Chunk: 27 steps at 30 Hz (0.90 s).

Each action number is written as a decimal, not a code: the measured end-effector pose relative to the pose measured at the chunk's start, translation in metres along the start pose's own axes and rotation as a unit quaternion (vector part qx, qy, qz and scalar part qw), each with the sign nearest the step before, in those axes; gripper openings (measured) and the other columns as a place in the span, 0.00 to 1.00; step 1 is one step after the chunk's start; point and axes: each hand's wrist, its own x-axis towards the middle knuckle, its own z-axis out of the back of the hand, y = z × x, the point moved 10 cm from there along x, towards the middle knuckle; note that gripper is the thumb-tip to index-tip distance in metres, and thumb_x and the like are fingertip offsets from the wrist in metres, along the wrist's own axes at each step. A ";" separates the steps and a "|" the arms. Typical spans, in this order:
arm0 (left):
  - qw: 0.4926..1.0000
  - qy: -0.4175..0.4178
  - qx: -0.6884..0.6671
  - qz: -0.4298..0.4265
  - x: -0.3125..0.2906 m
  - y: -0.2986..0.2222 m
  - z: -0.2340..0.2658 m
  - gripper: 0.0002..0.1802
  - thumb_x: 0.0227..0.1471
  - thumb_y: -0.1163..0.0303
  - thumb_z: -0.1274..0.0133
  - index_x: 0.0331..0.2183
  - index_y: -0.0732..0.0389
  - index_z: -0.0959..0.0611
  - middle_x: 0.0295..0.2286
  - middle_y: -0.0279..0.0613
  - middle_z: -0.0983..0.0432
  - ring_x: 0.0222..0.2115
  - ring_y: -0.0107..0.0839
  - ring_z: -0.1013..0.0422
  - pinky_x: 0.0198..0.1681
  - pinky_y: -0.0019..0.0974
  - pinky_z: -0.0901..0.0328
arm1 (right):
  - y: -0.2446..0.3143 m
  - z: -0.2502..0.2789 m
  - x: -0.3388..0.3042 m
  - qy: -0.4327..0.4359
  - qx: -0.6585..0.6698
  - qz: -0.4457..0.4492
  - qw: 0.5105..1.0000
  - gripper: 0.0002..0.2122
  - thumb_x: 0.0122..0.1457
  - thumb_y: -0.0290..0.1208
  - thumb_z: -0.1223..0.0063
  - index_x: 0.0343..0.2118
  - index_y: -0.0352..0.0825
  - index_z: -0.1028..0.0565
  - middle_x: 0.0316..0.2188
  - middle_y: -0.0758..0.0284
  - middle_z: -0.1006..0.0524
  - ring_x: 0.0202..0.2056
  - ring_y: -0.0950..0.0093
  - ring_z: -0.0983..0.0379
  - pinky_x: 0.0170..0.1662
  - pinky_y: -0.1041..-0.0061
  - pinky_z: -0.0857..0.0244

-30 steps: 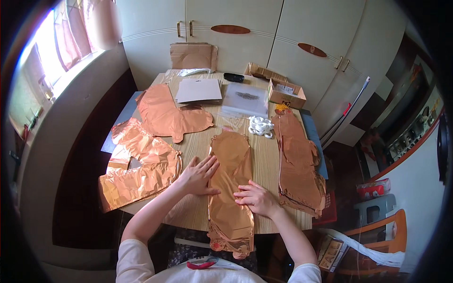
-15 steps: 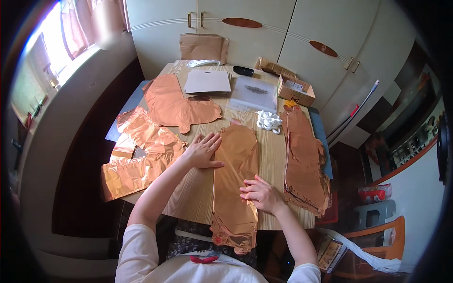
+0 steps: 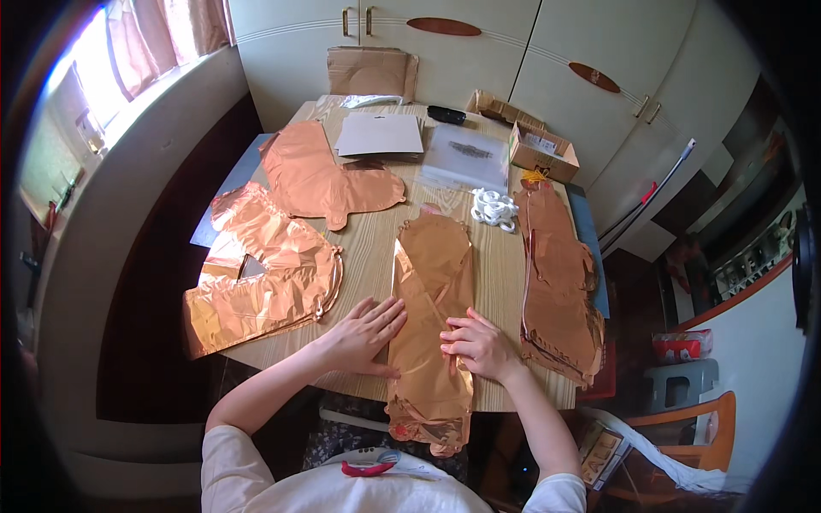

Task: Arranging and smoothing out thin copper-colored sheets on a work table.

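A folded, deflated copper-coloured foil balloon point(image 3: 432, 291) lies lengthwise in front of me, its crumpled lower end hanging past the table's near edge. My left hand point(image 3: 366, 335) rests on its left edge with the fingers spread and the palm down. Over on the right edge, my right hand point(image 3: 481, 344) lies with slightly bent fingers apart on the foil; its thumb is hard to make out. More flat copper foil balloons surround this one: a smooth one point(image 3: 321, 175) at the far left, shiny crumpled ones point(image 3: 265, 291) nearer, and a stack point(image 3: 556, 282) to the right.
On the wooden table point(image 3: 363, 256) are white cards point(image 3: 380, 135), a clear plastic sleeve point(image 3: 462, 158), a white ribbon bundle point(image 3: 493, 209), a black object point(image 3: 445, 114) and an open cardboard box point(image 3: 543, 152). A wooden chair point(image 3: 723, 436) stands at the lower right.
My left hand has slid down the balloon's left edge toward me, and its palm now lies lower. The right hand stays at nearly the same spot on the foil.
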 end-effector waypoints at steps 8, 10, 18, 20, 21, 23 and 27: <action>1.000 0.026 0.013 0.002 -0.001 -0.005 0.007 0.63 0.41 0.27 0.51 0.61 0.70 0.45 0.62 0.59 0.52 0.64 0.47 0.54 0.65 0.53 0.59 | 0.002 0.003 0.002 0.000 0.012 -0.003 1.000 0.13 0.41 0.24 0.39 0.33 0.46 0.19 0.41 0.76 0.22 0.52 0.71 0.30 0.62 0.55 0.44; 0.999 0.036 0.024 0.005 -0.001 -0.005 0.006 0.62 0.42 0.28 0.51 0.61 0.69 0.45 0.62 0.58 0.51 0.64 0.47 0.54 0.64 0.53 0.59 | 0.002 0.003 0.002 0.001 0.010 -0.002 1.000 0.13 0.41 0.24 0.39 0.33 0.45 0.19 0.41 0.76 0.21 0.52 0.71 0.30 0.62 0.54 0.44; 1.000 0.024 0.013 0.002 0.002 0.005 -0.003 0.59 0.44 0.30 0.52 0.62 0.68 0.46 0.62 0.56 0.52 0.64 0.44 0.54 0.64 0.53 0.60 | 0.002 0.003 0.002 -0.003 0.001 0.006 1.000 0.09 0.45 0.29 0.38 0.31 0.46 0.19 0.40 0.77 0.21 0.52 0.71 0.29 0.61 0.54 0.43; 0.999 0.036 0.012 0.003 0.003 0.003 0.001 0.62 0.42 0.28 0.52 0.62 0.68 0.46 0.63 0.55 0.52 0.65 0.43 0.55 0.65 0.52 0.60 | 0.003 0.004 0.001 -0.002 0.004 0.004 1.000 0.08 0.45 0.30 0.38 0.31 0.46 0.19 0.40 0.77 0.21 0.51 0.71 0.29 0.61 0.54 0.43; 0.999 0.038 0.012 0.004 0.003 0.003 0.003 0.63 0.41 0.27 0.51 0.62 0.68 0.46 0.63 0.55 0.53 0.65 0.43 0.55 0.65 0.52 0.60 | 0.003 0.004 0.001 -0.002 0.004 0.004 1.000 0.08 0.45 0.30 0.38 0.31 0.46 0.19 0.40 0.77 0.21 0.51 0.71 0.29 0.61 0.54 0.43; 0.999 0.041 0.015 0.008 0.006 0.004 0.004 0.66 0.38 0.26 0.50 0.62 0.68 0.46 0.63 0.55 0.53 0.65 0.43 0.55 0.65 0.52 0.60 | 0.002 0.003 0.000 -0.001 0.005 0.003 1.000 0.09 0.45 0.30 0.39 0.32 0.46 0.19 0.41 0.78 0.21 0.53 0.72 0.30 0.62 0.56 0.44; 0.999 0.029 0.022 0.026 0.012 0.013 0.004 0.68 0.35 0.24 0.49 0.62 0.69 0.46 0.63 0.55 0.53 0.65 0.43 0.56 0.65 0.52 0.59 | 0.003 0.003 0.001 0.005 0.001 0.005 1.000 0.07 0.48 0.31 0.40 0.32 0.47 0.19 0.40 0.78 0.22 0.53 0.73 0.30 0.63 0.56 0.45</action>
